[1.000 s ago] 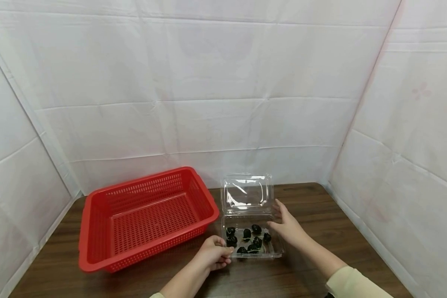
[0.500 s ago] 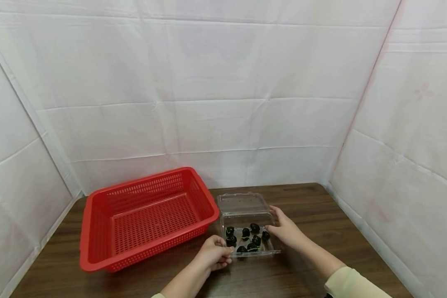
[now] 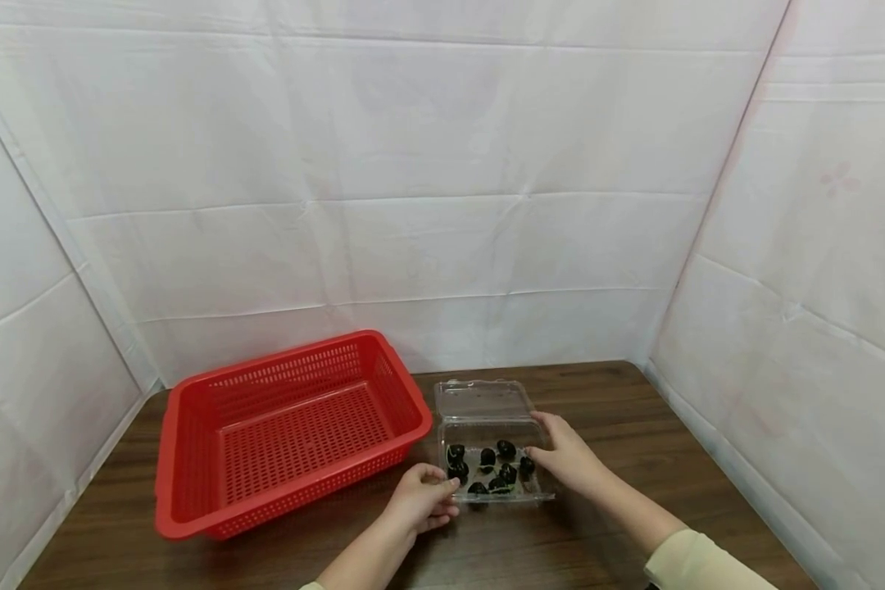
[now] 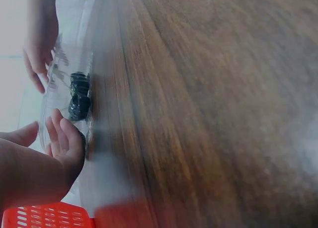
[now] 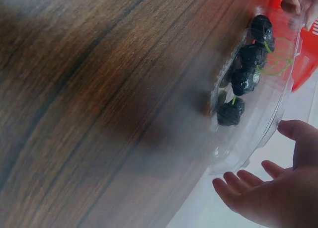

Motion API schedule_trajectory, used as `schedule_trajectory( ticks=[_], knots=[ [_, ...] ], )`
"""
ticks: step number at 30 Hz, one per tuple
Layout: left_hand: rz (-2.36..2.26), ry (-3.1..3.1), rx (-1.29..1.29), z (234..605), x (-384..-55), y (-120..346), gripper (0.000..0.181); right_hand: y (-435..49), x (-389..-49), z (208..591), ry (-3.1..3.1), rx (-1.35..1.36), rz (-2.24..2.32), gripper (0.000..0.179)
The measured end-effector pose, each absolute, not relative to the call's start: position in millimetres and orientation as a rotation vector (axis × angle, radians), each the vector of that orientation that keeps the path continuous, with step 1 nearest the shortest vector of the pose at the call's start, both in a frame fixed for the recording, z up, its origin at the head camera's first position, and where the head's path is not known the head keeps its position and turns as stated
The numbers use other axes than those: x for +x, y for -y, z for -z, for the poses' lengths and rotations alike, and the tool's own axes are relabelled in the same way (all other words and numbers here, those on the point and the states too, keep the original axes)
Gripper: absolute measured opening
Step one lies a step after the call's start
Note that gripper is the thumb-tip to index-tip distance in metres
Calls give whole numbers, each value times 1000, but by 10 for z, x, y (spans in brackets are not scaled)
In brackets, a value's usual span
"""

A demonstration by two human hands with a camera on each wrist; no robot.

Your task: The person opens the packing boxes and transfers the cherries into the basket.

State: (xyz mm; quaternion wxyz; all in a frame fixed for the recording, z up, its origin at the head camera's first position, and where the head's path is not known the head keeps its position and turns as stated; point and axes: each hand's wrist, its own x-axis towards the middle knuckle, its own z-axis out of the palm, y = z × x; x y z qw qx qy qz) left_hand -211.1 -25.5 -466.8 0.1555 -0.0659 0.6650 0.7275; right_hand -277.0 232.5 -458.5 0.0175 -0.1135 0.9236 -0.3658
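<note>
Two bare hands extend from the lower edge of the head view over a dark brown wood-grain tabletop (image 3: 516,551); a pale yellow cloth sleeve (image 3: 696,557) shows at lower right. Left hand (image 3: 422,498): grip narrow, thumb and fingers holding the near left corner of a clear, rectangular plastic container (image 3: 525,497), lower centre of the frame. Right hand (image 3: 569,455): grip wide, thumb at the container's right rim, fingers spread alongside. Several glossy black, green-stranded rounded items (image 3: 487,459) lie inside the container's base. Beyond them, the clear hinged lid (image 3: 483,400) is folded back at the far edge. A red rectangular perforated plastic basket (image 3: 317,487) stands at lower left, just beside the container. White creased sheeting (image 3: 450,164) fills the background.
</note>
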Motion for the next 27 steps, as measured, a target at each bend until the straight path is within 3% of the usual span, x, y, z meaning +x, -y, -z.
schedule_trajectory(
  ticks=[14, 27],
  knots=[
    [-2080, -2021, -134, 4666, -2084, 420, 25, -2097, -2613, 4437, -3020, -546, 940, 48],
    [-1828, -2440, 143, 4554, -1987, 653, 20, -1901, -2565, 4325, -2991, -638, 857, 39]
  ],
)
